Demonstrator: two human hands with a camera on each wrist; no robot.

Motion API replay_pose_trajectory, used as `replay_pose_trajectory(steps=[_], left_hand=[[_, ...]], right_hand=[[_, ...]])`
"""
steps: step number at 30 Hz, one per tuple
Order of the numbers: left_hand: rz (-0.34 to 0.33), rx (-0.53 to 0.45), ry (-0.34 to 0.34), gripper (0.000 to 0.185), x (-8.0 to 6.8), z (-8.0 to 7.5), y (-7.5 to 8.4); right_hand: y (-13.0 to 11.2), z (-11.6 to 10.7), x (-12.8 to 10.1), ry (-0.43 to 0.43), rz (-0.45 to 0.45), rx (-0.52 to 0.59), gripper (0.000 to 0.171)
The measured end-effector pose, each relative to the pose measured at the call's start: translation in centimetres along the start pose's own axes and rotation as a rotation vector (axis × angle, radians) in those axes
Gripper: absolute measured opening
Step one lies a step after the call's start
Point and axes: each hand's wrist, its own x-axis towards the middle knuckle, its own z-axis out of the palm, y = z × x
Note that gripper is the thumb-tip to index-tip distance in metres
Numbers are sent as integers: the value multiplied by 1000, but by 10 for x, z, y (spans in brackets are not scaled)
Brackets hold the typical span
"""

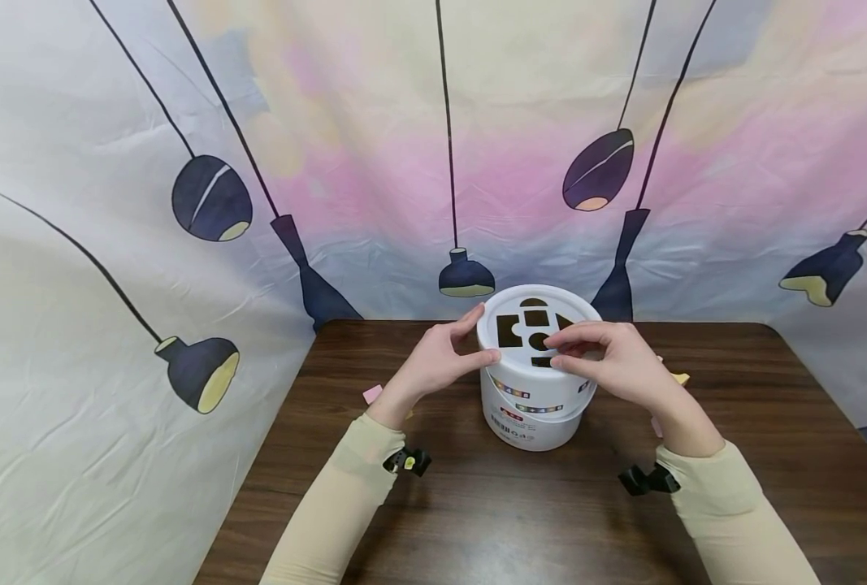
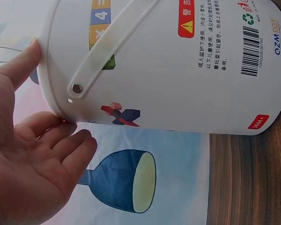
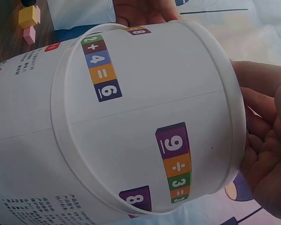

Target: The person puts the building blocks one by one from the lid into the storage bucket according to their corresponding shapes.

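A white toy bucket (image 1: 528, 414) stands upright on the table. Its white lid (image 1: 509, 301) has several dark cut-outs of various shapes. At the lid's left edge, my left hand (image 1: 444, 353) grips the rim, thumb and fingers spread around it. In the left wrist view its fingers (image 2: 35, 124) touch that rim. Over the lid's right part, my right hand (image 1: 619, 361) bends its fingers, with the fingertips by the round and front cut-outs. Whether it pinches anything cannot be made out, since the bucket wall (image 3: 145, 108) and the fingers block the right wrist view.
The bucket's white handle (image 2: 114, 44) hangs down its side. On the brown table (image 1: 433, 528) lie a pink block (image 1: 372, 394) at left and a yellow block (image 1: 681, 379) at right. A fabric backdrop (image 1: 374, 122) with painted lamps rises behind.
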Motion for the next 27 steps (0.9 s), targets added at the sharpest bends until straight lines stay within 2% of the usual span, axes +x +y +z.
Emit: replay_pose_trajectory(steps=[17,27], left_hand=[[5,-9,0,87,0,1,-1],[-5,-22,-2,87,0,0,-1]], right_hand=[[4,0,-2,9,-15,10,23],[9,1,-3,30,-67,10,23]])
